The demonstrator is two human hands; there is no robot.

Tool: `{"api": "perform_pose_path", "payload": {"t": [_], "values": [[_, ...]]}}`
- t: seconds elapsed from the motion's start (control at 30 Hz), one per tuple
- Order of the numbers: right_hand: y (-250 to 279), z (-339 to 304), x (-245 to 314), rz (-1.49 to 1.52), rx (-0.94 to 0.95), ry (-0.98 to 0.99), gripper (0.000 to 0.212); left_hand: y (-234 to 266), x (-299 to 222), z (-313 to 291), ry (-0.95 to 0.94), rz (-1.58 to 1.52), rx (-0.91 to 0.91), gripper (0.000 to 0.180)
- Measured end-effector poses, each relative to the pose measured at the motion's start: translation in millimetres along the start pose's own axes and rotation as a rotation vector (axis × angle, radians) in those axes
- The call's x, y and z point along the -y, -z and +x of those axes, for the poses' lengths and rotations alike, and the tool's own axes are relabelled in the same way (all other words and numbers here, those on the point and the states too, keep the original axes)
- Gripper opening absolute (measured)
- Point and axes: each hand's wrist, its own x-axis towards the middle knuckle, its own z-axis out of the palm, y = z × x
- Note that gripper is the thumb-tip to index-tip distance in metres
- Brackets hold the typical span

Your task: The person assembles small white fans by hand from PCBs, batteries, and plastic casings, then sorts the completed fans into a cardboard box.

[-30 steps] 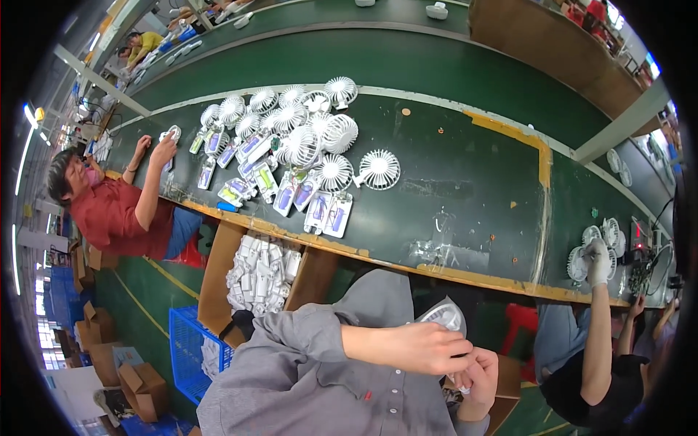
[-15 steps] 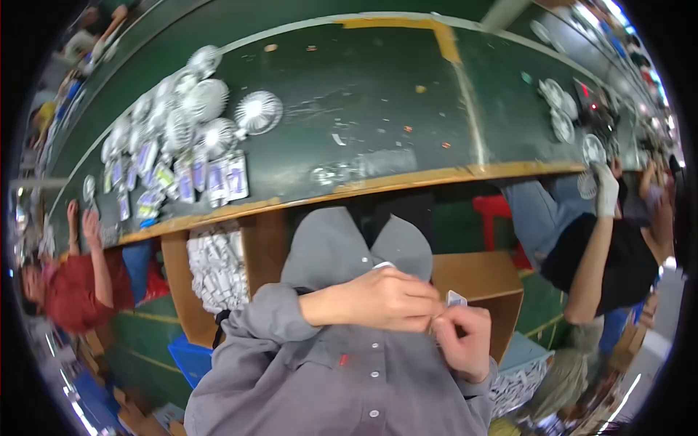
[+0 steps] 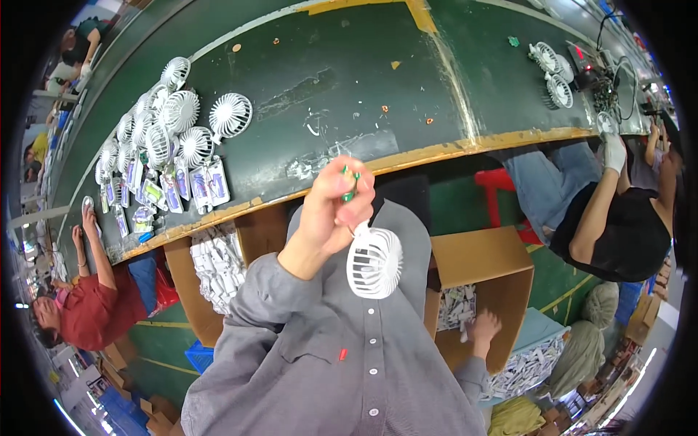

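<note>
Left hand (image 3: 336, 211) gripping white fan (image 3: 374, 261), right hand (image 3: 483, 327) reaching open into cardboard box (image 3: 502, 270) of white parts (image 3: 455, 305)

A long green bench (image 3: 378, 80) runs across the view. White fans (image 3: 171, 120) cluster at its left end, with packaged cards (image 3: 182, 190) just beside them at the near edge. More fans (image 3: 552, 73) sit at its right end. Below the bench's left part, a box of white parts (image 3: 217, 263).
</note>
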Motion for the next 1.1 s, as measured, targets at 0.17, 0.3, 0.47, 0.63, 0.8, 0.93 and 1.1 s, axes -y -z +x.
{"api": "perform_pose_path", "payload": {"t": [0.17, 0.3, 0.47, 0.63, 0.8, 0.93, 1.1], "values": [[198.2, 0.5, 138.5, 2.005, 0.246, 0.504, 0.061, -11.2, 15.5, 16.3, 0.035, -0.232, 0.114, 0.022], [259.0, -8.6, 197.9, 2.462, 0.615, 0.71, 0.057, -30.7, 29.8, 35.4, -0.05, -0.165, -0.105, 0.017], [325.1, 25.5, 190.4, 2.592, 0.316, 0.682, 0.042, -35.1, -10.5, 65.4, -0.259, 0.804, -0.297, 0.043], [330.3, 110.0, 170.0, 2.124, -0.444, 0.44, 0.023, -2.2, -182.7, 82.9, -0.504, 1.996, -0.608, 0.058], [346.7, 220.8, 135.3, 1.154, -0.879, 0.396, 0.022, 50.0, -404.2, 64.4, -0.378, 2.9, -0.939, 0.057], [381.9, 274.6, 117.3, 0.523, -1.134, 0.389, 0.018, 73.1, -445.7, 67.2, 0.231, 2.829, -1.246, 0.071], [394.6, 327.4, 122.5, 0.414, -1.222, 0.424, 0.02, 80.3, -461.3, 63.7, 0.303, 2.68, -1.142, 0.088]]}}
